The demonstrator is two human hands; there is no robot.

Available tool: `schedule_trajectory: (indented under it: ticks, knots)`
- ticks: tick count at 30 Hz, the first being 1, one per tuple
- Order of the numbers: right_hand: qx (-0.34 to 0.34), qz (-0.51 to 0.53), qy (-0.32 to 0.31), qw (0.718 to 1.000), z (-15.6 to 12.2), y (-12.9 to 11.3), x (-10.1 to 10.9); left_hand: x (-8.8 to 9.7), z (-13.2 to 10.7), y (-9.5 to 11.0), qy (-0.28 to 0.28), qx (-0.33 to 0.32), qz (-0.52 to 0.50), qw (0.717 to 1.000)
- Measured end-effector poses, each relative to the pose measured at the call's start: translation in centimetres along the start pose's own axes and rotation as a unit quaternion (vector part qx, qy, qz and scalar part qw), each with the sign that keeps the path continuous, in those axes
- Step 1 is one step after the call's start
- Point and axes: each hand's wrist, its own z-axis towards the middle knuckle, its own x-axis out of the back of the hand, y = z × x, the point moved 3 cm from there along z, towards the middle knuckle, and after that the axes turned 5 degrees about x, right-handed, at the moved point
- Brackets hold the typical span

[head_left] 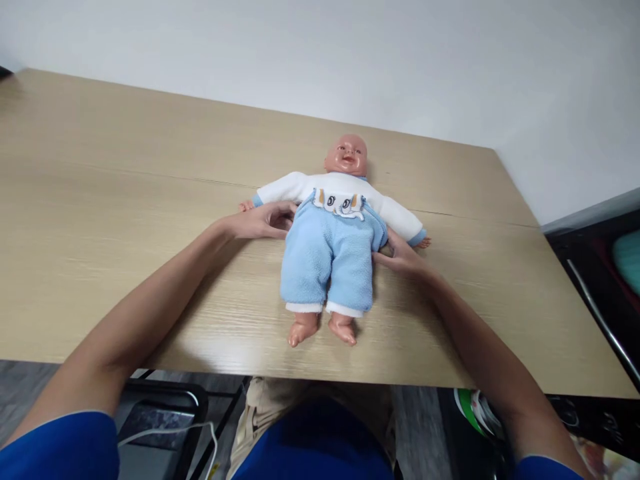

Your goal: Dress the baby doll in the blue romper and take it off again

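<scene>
A baby doll (330,257) lies on its back on the wooden table (150,167), head toward the wall and bare feet toward me. It wears a white top with blue cuffs and fluffy light blue trousers with an animal face on the bib. Both of its arms are spread out to the sides. My left hand (265,221) holds the doll's waist on the left, its fingertips hidden by the clothing. On the opposite side my right hand (401,256) grips the waist below the doll's sleeve, with its fingers partly out of sight.
Behind the table rises a white wall (250,53). Below its front edge at left is a black folding chair (150,460) carrying a dark phone-like slab (155,425) and a white cable (173,431). A green-and-white round object (470,410) sits under the right side.
</scene>
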Motion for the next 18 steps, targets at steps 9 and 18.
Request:
schedule_trajectory:
  ticks: [9, 18]
  knots:
    - [-0.081, 0.19, 0.071, 0.976, 0.0, 0.0, -4.3, -4.9, 1.0, -1.0, 0.085, -0.056, -0.199, 0.975]
    - [-0.135, 0.226, 0.086, 0.961, 0.1, 0.1, -4.2, -7.2, 1.5, -1.1, 0.162, -0.048, -0.207, 0.964]
